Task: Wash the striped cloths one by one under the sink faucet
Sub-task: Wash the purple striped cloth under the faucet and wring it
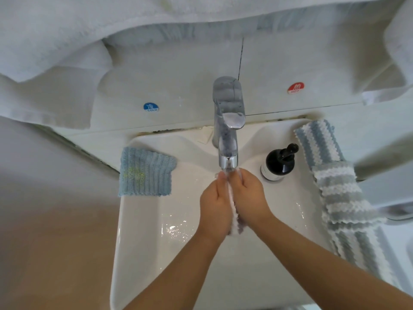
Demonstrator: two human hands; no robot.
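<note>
Both hands met over the basin, directly under the chrome faucet [228, 130]. The left hand [215, 204] and the right hand [249, 198] had their fingers curled around a wet striped cloth [234, 222], squeezing it between the palms so that only a narrow edge and a bunched lower end showed. Water seemed to be running from the spout onto the fingertips, though the stream was hard to make out against the white sink [143, 231].

On the sink's left rim lay a plain blue ribbed cloth [145, 172], flat, with a yellowish stain near its middle. Along the right rim more striped cloths [342, 193] lay overlapping in a row, blue-and-white at the back and grey-and-white nearer the person. A dark pump bottle [278, 163] stood between that row and the faucet, just beside the right hand. On the tiled wall behind, a blue COLD sticker [151, 107] sat left of the faucet and a red HOT sticker [295, 88] right of it. White towels [55, 52] hung above, covering the upper wall.
</note>
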